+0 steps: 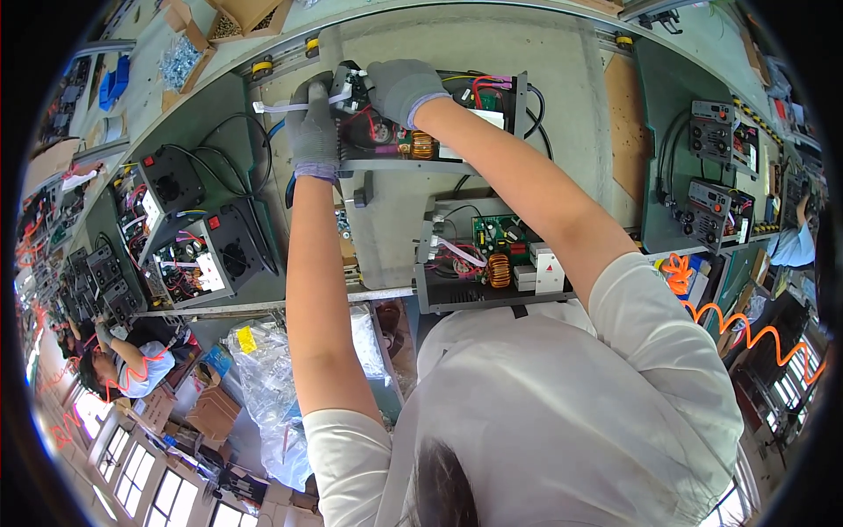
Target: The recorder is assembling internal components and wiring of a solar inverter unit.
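Note:
An open-topped electronic power unit with a dark metal case lies across the bench in front of me. Inside it show a copper-wound coil and red wires. My left hand, in a grey glove, is closed around the unit's left end panel. A white cable with a plug crosses its fingers. My right hand, gloved too, reaches over the case with curled fingers beside a black part with white connectors. What its fingertips hold is hidden.
Nearer me stands a second open unit with a green circuit board. More units sit at left and right on green boards. A small black part lies between the two central units. Far left is a screw box.

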The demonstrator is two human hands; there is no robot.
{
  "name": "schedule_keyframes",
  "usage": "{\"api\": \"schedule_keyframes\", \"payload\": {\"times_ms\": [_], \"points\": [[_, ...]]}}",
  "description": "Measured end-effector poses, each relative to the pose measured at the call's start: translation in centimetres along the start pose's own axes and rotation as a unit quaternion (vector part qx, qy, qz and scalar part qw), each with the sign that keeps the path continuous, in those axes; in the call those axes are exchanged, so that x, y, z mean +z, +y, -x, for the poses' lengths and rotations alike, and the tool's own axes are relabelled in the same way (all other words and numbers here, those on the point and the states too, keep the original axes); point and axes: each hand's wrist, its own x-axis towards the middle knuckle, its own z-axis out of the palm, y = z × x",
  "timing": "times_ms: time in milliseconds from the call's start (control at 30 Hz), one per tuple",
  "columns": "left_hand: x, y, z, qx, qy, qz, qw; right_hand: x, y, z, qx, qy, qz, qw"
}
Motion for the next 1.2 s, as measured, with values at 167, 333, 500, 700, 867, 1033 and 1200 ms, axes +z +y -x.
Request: {"api": "schedule_keyframes", "payload": {"times_ms": [167,333,500,700,867,1033,1200], "points": [[0.2,0.3,0.3,0.022,0.010,-0.029,0.999,0.5,0.0,-0.4,-0.012,0.001,0.008,1.000],[0.1,-0.1,-0.1,0.069,0.006,-0.071,0.995,1.8,0.7,-1.8,-0.040,0.052,-0.002,0.998],[-0.2,-0.3,-0.1,0.096,0.007,-0.091,0.991,2.0,0.1,-1.9,-0.021,0.046,-0.011,0.999],[-0.1,-0.4,0.0,0.072,0.016,-0.090,0.993,2.0,0.2,-2.6,0.013,0.025,-0.053,0.998],[-0.1,-0.4,-0.1,0.061,0.016,-0.047,0.997,1.9,0.6,-3.8,0.023,-0.011,-0.097,0.995],[0.2,-0.1,-0.2,0.065,0.015,-0.052,0.996,1.6,1.4,-3.4,-0.001,-0.016,-0.086,0.996],[0.4,0.6,0.7,0.033,0.028,0.096,0.994,-1.1,2.8,-1.4,0.017,0.028,-0.167,0.985]]}}
